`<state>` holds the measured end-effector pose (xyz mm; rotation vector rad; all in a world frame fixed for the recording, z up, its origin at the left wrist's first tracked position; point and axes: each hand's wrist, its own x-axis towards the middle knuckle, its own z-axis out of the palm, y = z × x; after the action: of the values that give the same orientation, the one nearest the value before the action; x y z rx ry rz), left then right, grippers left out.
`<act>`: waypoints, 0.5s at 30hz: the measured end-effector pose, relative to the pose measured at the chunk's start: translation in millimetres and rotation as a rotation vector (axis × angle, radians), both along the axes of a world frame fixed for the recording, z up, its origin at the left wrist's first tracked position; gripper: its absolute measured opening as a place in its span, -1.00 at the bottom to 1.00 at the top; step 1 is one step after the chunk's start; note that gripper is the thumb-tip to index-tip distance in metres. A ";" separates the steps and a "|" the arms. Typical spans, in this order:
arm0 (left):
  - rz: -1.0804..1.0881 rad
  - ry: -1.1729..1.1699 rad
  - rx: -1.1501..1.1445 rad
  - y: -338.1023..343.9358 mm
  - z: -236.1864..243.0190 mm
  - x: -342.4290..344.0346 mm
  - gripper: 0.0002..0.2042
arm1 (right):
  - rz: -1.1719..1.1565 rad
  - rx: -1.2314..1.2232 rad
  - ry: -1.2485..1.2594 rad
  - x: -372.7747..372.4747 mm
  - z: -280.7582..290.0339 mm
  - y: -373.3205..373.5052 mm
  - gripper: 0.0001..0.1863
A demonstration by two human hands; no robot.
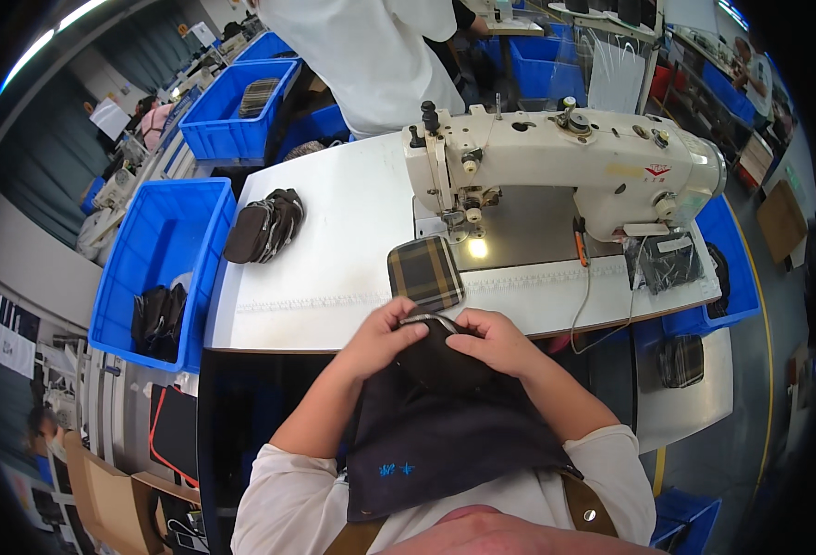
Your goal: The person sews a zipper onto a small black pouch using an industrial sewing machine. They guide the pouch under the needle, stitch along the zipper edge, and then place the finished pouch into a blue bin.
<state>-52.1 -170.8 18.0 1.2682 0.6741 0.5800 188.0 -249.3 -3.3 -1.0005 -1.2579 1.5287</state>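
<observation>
Both hands grip a small dark fabric pouch with a curved zip edge [440, 351] at the near edge of the white table [334, 231]. The left hand [385, 333] pinches its left rim, fingers curled over the top; the right hand [493, 340] clasps its right side. Just beyond the fingertips lies a brown plaid fabric piece [425, 272], and past that stands the cream industrial sewing machine [565, 162]. Well off to the left hand's side sits a stack of dark pouches [264, 227].

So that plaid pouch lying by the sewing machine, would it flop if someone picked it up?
Probably a little: the plaid pouch looks like sewn fabric, lying flat on the table. It keeps a neat squarish outline, so it may be lightly stiffened. Likely light, and unlikely to roll.
</observation>
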 end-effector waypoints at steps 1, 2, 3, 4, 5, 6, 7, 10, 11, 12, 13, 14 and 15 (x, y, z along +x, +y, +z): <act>0.007 -0.038 0.000 10.7 2.4 -7.0 -0.86 | 0.060 -0.035 0.016 6.9 -5.1 0.4 -0.77; 0.003 -0.017 -0.060 17.1 15.2 -8.3 -0.86 | 0.094 -0.036 -0.026 12.7 -8.8 -1.7 -0.76; -0.024 0.001 -0.033 25.9 11.7 -12.3 -0.83 | 0.136 -0.034 -0.065 14.9 -12.2 -3.1 -0.75; -0.051 0.019 -0.005 33.1 7.1 -14.4 -0.81 | 0.178 -0.033 -0.103 15.2 -14.6 -3.7 -0.74; -0.085 0.045 -0.001 36.6 7.8 -13.8 -0.80 | 0.153 -0.002 -0.142 12.6 -15.9 -3.2 -0.70; -0.119 0.070 0.003 39.3 9.6 -12.9 -0.79 | 0.097 -0.001 -0.160 8.7 -16.0 -2.2 -0.69; -0.154 0.095 0.006 42.4 9.6 -12.2 -0.78 | 0.040 -0.001 -0.178 4.1 -14.4 -1.0 -0.68; -0.112 0.078 -0.090 55.6 -1.7 -14.5 -0.78 | -0.023 0.040 -0.194 -0.3 -16.5 5.4 -0.69; -0.102 0.096 -0.089 57.3 -2.3 -14.3 -0.77 | -0.020 0.102 -0.228 -0.4 -18.7 7.3 -0.70; -0.090 0.119 -0.090 60.3 -1.4 -14.1 -0.76 | -0.016 0.164 -0.261 -0.3 -19.1 10.7 -0.71; -0.079 0.143 -0.091 64.3 1.2 -13.8 -0.75 | -0.036 0.338 -0.375 4.1 -17.0 16.2 -0.74; -0.067 0.167 -0.102 66.9 2.0 -14.2 -0.74 | -0.051 0.503 -0.487 9.6 -9.6 21.5 -0.75; -0.063 0.169 -0.097 71.6 1.1 -16.2 -0.73 | -0.081 0.490 -0.613 16.2 -3.7 28.3 -0.77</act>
<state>-68.2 -99.2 19.1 1.2519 0.7901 0.3864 204.1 -221.0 -7.0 -1.2015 -1.8722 0.7920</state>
